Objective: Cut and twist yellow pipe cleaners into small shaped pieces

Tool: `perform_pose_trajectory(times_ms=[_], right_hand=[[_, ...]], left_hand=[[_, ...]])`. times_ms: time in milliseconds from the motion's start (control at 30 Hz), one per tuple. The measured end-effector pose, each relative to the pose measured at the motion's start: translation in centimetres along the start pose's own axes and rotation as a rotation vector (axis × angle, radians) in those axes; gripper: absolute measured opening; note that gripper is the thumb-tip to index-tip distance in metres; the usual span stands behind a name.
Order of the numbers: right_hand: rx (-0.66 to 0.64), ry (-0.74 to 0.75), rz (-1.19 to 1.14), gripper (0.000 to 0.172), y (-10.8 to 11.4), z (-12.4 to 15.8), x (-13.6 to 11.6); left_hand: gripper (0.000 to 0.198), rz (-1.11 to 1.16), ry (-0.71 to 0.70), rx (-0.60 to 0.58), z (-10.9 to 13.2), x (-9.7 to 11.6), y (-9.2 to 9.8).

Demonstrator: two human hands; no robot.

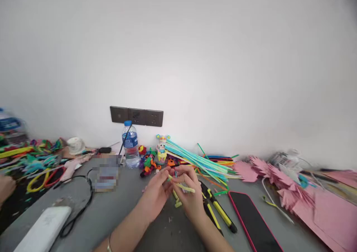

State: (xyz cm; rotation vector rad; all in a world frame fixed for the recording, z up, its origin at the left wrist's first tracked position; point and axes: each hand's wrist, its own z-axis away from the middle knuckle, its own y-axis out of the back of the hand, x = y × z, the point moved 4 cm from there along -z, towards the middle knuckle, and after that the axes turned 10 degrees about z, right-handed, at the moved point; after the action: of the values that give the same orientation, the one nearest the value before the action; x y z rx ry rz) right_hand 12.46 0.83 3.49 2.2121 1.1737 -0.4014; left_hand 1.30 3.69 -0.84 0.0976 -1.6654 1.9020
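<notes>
Now both hands were on it: the left hand and the right hand met over the grey table, each pinching the pale yellow pipe cleaner between fingertips, the stem poking out past the right thumb. It sat low and central, directly in front of the water bottle, which served as the landmark. By my reading this was the twisting or bending step, mid-shaping; the next move would call for a firm pinch at one point while the other fingers turned the free end, with care not to let the thin stem slip. One more short yellow-green offcut lay under the hands. Right of the bottle stood one small pipe-cleaner figure, then one fanned bundle of turquoise stems. Further right and nearer lay one pair of yellow-handled pliers and one dark phone in a red case. Far right of the bottle spread pink paper cut-outs, too overlapped to count. Behind the bottle, one wall socket strip; left and nearer, one white box.
</notes>
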Motion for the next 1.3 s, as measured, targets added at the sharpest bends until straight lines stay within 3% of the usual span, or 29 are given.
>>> perform_pose_trajectory(times_ms=[167, 467, 667, 867, 1133, 1300], right_hand=[[0.040, -0.043, 0.064, 0.014, 0.2, 0.2, 0.7], [-0.064, -0.024, 0.040, 0.011, 0.4, -0.3, 0.6], [-0.026, -0.070, -0.059, 0.013, 0.7, -0.9, 0.6], [-0.008, -0.121, -0.142, 0.010, 1.1, -1.3, 0.7], [-0.191, -0.124, -0.396, 0.006, 1.4, -2.2, 1.2], [-0.283, -0.155, -0.454, 0.006, 1.3, -2.3, 1.3]], left_hand=[[0.025, -0.025, 0.109, -0.027, 0.5, -0.7, -0.3], [0.027, -0.057, 0.048, -0.013, 0.4, 0.3, -0.5], [0.025, -0.148, 0.026, -0.085, 0.7, 0.4, -1.1], [0.027, -0.190, 0.013, -0.069, 0.7, 0.6, -1.3], [0.026, -0.209, 0.022, -0.124, 0.8, 0.8, -1.7], [0.029, -0.121, 0.015, -0.087, 0.9, 0.5, -1.6]])
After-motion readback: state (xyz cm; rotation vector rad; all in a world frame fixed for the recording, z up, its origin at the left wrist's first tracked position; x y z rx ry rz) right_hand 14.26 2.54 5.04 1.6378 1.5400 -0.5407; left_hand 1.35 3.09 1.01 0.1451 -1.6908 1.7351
